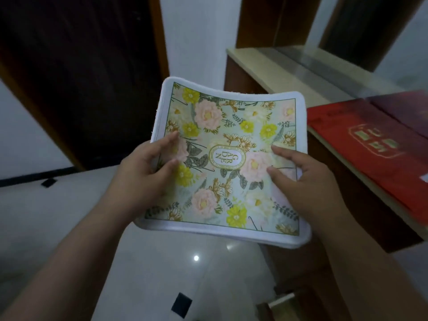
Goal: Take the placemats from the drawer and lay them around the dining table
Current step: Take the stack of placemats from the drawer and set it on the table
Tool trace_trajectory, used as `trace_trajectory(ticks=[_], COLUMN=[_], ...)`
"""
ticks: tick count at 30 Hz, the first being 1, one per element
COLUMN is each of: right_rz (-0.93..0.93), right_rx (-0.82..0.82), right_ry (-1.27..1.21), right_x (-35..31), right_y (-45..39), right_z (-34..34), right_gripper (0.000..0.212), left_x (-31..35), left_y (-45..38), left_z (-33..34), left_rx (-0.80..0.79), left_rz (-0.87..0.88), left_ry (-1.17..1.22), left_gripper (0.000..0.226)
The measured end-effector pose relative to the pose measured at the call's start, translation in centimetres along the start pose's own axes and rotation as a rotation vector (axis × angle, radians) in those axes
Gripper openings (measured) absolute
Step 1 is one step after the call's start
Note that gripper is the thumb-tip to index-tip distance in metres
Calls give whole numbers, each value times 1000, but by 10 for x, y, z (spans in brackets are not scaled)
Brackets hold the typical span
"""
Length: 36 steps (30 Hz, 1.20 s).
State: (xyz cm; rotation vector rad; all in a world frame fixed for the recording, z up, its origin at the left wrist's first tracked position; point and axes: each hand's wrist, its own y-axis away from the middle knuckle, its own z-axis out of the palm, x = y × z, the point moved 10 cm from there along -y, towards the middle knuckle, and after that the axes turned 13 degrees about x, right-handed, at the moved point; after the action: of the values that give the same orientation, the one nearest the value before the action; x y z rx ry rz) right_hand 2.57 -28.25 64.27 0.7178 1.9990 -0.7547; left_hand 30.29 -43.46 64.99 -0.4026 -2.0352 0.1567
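Note:
I hold a stack of floral placemats (222, 126) flat in front of me, above the floor. The top mat has a white border, pink and yellow flowers and an oval label reading GARDEN. My left hand (143, 172) grips the left edge, thumb and fingers on top. My right hand (301, 181) grips the right edge, fingers spread over the print. More mat edges show beneath at the lower right corner. No dining table is in view.
A wooden cabinet with a pale countertop (278, 72) stands to my right, with a red box (375, 144) on it. A dark wooden door (76, 77) is at the left. Glossy white floor tiles (69, 216) lie below.

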Motion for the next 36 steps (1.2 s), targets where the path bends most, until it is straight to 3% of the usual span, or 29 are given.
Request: trace_trajectory(ticks=[10, 21, 30, 36], right_rz=[-205, -407, -538, -596], right_rx=[-434, -868, -1074, -1113], right_ry=[-98, -185, -187, -214], right_x=[-55, -173, -255, -304], right_y=[38, 187, 335, 416], right_z=[113, 245, 326, 362], right_gripper=[42, 42, 42, 42], left_x=[-53, -77, -117, -143], left_y=[111, 271, 389, 436], left_z=[-120, -287, -397, -469], left_rx=[400, 847, 1086, 1163], left_rz=[-270, -495, -616, -611], left_ry=[-114, -298, -231, -234], left_gripper=[53, 52, 51, 50])
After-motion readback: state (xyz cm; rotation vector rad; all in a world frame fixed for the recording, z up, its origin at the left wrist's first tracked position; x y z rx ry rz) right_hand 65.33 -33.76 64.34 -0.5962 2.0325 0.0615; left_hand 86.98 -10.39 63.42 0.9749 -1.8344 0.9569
